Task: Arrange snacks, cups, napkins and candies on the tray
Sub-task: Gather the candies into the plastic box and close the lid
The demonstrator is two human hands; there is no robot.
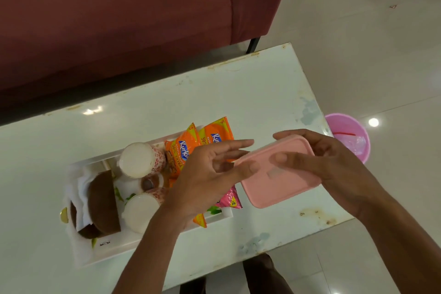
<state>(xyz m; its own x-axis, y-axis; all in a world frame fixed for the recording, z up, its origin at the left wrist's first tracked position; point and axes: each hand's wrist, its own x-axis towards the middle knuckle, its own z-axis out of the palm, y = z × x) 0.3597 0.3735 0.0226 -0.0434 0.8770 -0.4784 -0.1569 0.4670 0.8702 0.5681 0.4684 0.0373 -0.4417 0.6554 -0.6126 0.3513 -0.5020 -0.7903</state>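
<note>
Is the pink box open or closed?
Closed, it seems: the pink box in the right hand shows one flat unbroken pink face, nothing inside showing.

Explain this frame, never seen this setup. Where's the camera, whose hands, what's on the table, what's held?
No robot: one wide-angle camera on a person's head looks down at their own hands. The right hand grips a pink box above a white table; the left hand, fingers straight, touches its corner with the thumb. On the table sits a white tray with two paper cups, orange snack packets, white napkins and a brown holder. A pink bucket stands on the floor.
</note>
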